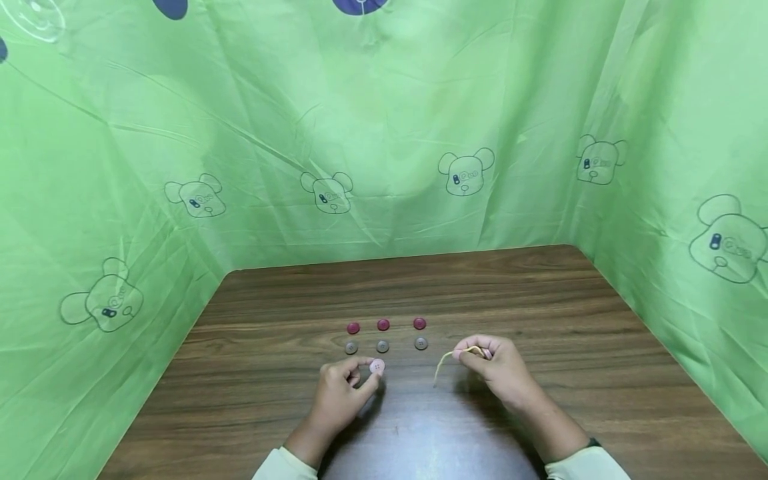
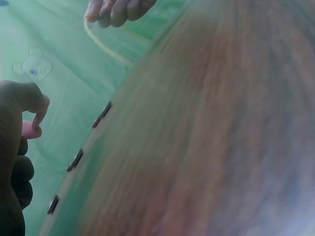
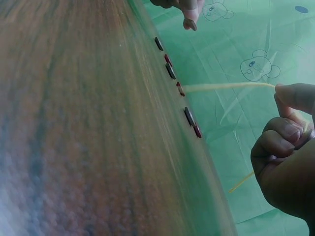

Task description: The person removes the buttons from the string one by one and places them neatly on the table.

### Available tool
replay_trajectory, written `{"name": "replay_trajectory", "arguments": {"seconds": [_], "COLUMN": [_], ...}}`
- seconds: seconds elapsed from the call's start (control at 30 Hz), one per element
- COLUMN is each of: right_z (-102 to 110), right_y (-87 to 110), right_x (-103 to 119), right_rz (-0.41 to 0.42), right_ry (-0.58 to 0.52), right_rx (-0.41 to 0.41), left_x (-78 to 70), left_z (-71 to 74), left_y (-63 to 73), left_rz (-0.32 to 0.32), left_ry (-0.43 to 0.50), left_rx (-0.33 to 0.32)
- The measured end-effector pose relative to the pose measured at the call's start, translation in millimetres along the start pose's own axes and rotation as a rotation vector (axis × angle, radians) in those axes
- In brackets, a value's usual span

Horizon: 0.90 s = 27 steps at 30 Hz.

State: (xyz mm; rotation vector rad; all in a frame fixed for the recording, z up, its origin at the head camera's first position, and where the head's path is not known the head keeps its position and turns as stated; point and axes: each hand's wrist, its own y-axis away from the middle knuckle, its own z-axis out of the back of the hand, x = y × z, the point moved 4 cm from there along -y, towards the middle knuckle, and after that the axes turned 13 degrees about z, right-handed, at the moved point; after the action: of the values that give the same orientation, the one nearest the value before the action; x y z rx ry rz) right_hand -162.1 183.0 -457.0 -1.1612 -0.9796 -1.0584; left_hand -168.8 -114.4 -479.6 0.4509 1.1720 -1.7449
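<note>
My left hand pinches a pale pink button between thumb and index finger, its holed face turned up toward the head camera. To the right, my right hand grips a yellow string between thumb and forefinger. One end of the string hangs free toward the left, apart from the button. In the right wrist view, another bit of yellow string shows below the curled fingers. Beyond the hands lie a row of dark red buttons and a row of grey-brown buttons.
The wood-grain table carries the two button rows near its middle. Green cloth printed with bear outlines hangs around the back and both sides. Its folds come down to the table's edges.
</note>
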Motion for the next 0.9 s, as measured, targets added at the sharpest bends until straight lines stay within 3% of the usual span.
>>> {"name": "replay_trajectory", "arguments": {"seconds": [0.2, 0.4, 0.6, 0.77, 0.9], "right_z": [0.0, -1.1, -1.1, -1.2, -1.1], "right_y": [0.3, 1.0, 1.0, 1.3, 1.5], "right_x": [-0.1, 0.0, 0.1, -0.1, 0.1], "right_rz": [-0.007, -0.013, -0.014, -0.02, -0.02], "right_ry": [-0.01, -0.015, -0.014, -0.019, -0.023], "right_rx": [0.001, 0.004, -0.005, 0.0, -0.001], "left_x": [5.7, 10.8, 17.4, 19.6, 20.8], "left_z": [1.6, 4.6, 12.2, 19.2, 22.9], "left_y": [-1.6, -2.2, -3.4, -4.7, -4.9], "left_rz": [0.054, 0.215, 0.372, 0.473, 0.534], "left_ry": [-0.037, -0.123, -0.264, -0.426, -0.514], "left_rx": [0.01, 0.018, -0.046, -0.107, -0.117]}}
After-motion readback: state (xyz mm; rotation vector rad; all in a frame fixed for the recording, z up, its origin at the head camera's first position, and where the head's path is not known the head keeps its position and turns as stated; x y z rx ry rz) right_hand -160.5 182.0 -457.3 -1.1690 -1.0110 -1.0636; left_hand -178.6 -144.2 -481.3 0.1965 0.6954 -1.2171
